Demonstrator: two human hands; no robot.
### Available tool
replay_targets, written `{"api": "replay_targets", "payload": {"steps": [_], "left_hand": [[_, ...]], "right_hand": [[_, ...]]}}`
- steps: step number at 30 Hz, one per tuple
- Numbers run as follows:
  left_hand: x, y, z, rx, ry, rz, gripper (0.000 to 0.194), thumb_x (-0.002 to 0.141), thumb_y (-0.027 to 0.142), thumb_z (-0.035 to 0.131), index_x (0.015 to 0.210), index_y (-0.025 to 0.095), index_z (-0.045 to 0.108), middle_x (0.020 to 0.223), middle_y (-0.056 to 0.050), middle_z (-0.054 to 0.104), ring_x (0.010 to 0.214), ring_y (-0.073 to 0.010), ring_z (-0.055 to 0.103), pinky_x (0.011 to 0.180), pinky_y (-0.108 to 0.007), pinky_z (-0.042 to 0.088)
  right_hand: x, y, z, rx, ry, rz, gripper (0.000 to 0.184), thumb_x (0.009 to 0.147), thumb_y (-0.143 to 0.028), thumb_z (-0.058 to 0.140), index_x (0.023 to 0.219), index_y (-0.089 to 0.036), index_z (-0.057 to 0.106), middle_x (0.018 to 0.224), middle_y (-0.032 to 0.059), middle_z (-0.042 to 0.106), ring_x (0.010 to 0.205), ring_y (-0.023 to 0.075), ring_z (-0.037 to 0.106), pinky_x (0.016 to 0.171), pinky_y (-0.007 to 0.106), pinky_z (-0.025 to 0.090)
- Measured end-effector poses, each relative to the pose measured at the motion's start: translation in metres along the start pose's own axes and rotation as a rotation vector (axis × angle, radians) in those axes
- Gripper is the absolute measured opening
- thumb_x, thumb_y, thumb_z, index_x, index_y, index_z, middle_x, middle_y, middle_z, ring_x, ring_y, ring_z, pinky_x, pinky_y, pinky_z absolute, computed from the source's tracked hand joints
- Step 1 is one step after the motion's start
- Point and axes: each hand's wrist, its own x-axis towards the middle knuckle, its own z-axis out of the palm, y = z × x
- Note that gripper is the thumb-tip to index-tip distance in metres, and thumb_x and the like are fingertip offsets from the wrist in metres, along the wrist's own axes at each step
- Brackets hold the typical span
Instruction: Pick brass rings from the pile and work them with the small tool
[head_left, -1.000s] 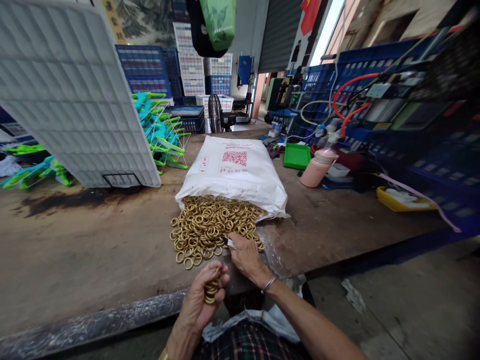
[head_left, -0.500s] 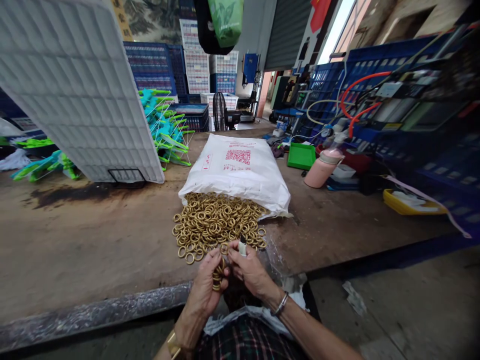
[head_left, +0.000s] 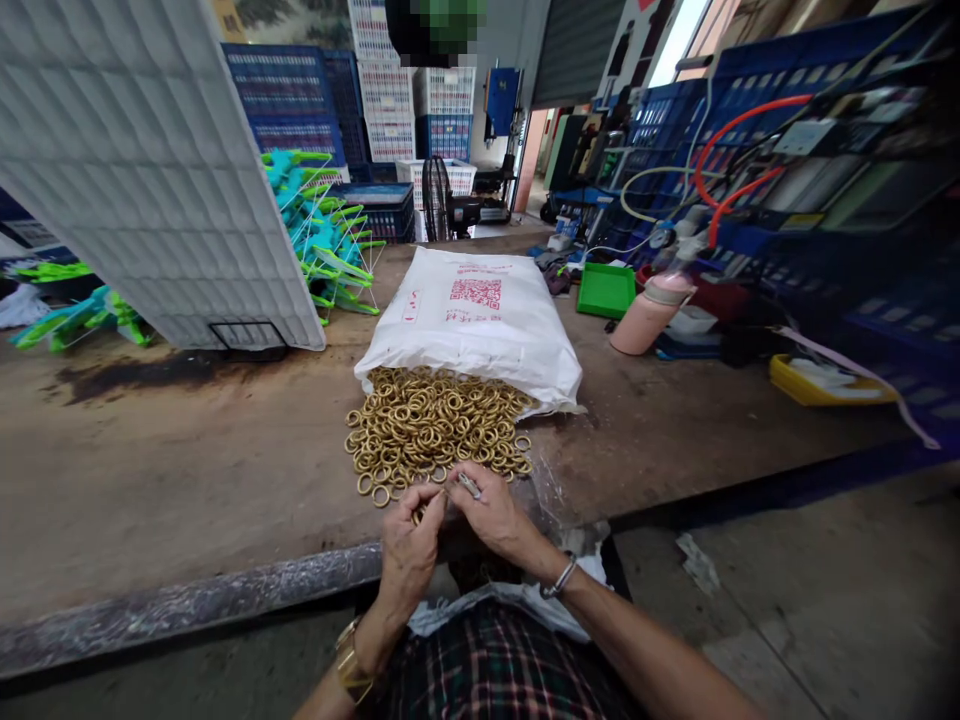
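Left hand: fingers curled closed around a few gold-coloured rings, partly hidden. Right hand: closed on a small pale tool, thumb and fingertips pinched narrow; cannot tell whether a ring sits between them. Fingertips of both hands nearly meet at the near edge of the ring pile. Pile lies at mouth of white sack, on table. Sack bears red QR code; red characters, too small to read.

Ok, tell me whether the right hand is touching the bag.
Apart. The head view shows it: rings lie in plain sight between the right hand and the open mouth of the bag.
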Motion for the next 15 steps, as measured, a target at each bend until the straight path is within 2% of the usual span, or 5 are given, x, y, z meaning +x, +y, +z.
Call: {"api": "replay_targets", "payload": {"steps": [2,4,8,11,15], "left_hand": [[-0.001,0.001,0.001,0.0,-0.052,-0.039,0.026,0.071,0.04,0.061,0.075,0.015,0.065,0.052,0.004,0.052,0.043,-0.0069,0.041,0.042,-0.019,0.031],[-0.002,0.001,0.001,-0.088,-0.113,-0.153,0.029,0.07,0.043,0.061,0.077,0.015,0.063,0.049,0.006,0.05,0.039,-0.0056,0.037,0.038,-0.018,0.026],[-0.003,0.001,0.001,-0.347,-0.22,-0.366,0.032,0.065,0.042,0.066,0.084,0.016,0.057,0.057,0.005,0.053,0.042,-0.0052,0.043,0.035,-0.014,0.022],[-0.003,0.003,0.001,-0.409,-0.262,-0.396,0.031,0.067,0.041,0.066,0.082,0.016,0.055,0.065,0.003,0.056,0.045,-0.0042,0.045,0.035,-0.012,0.023],[-0.005,0.003,0.002,-0.417,-0.265,-0.362,0.03,0.069,0.041,0.065,0.075,0.016,0.052,0.061,0.004,0.053,0.044,-0.0034,0.044,0.034,-0.012,0.023]], "right_hand": [[0.002,0.003,0.002,-0.007,0.01,0.02,0.023,0.08,-0.033,0.044,0.064,-0.018,0.047,0.06,-0.0051,0.042,0.057,0.0092,0.038,0.054,0.021,0.031],[0.003,0.007,0.004,0.001,0.027,0.059,0.022,0.079,-0.032,0.044,0.062,-0.018,0.043,0.057,-0.0059,0.039,0.055,0.0088,0.036,0.052,0.021,0.029],[0.002,0.012,0.004,0.049,-0.003,0.089,0.018,0.079,-0.03,0.043,0.065,-0.018,0.046,0.06,-0.0052,0.043,0.057,0.009,0.039,0.053,0.02,0.031],[0.001,0.011,0.004,0.086,-0.041,0.086,0.019,0.081,-0.031,0.043,0.067,-0.018,0.047,0.059,-0.0048,0.047,0.057,0.0093,0.043,0.054,0.02,0.033],[0.0,0.008,0.002,0.129,-0.065,0.114,0.021,0.083,-0.032,0.04,0.069,-0.018,0.049,0.059,-0.0042,0.05,0.056,0.0097,0.046,0.055,0.02,0.036]]}}
